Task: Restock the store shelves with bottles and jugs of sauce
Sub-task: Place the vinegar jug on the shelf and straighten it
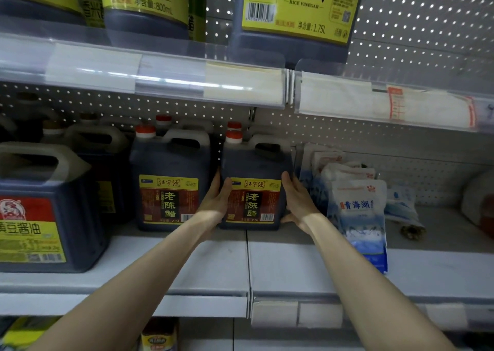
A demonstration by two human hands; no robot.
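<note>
A dark vinegar jug (254,179) with an orange cap and a yellow-and-brown label stands upright on the white middle shelf (280,265). My left hand (215,203) lies flat against its left side, thumb on the front. Against the jug's right side presses my right hand (298,203), fingers straight. A matching jug (168,182) stands just to the left, and more orange-capped jugs are behind both.
A large soy sauce jug (40,211) fills the shelf's left end. White-and-blue salt bags (358,211) lean just right of my right hand. The upper shelf (165,75) holds rice vinegar bottles (299,5). Pegboard backs the shelves.
</note>
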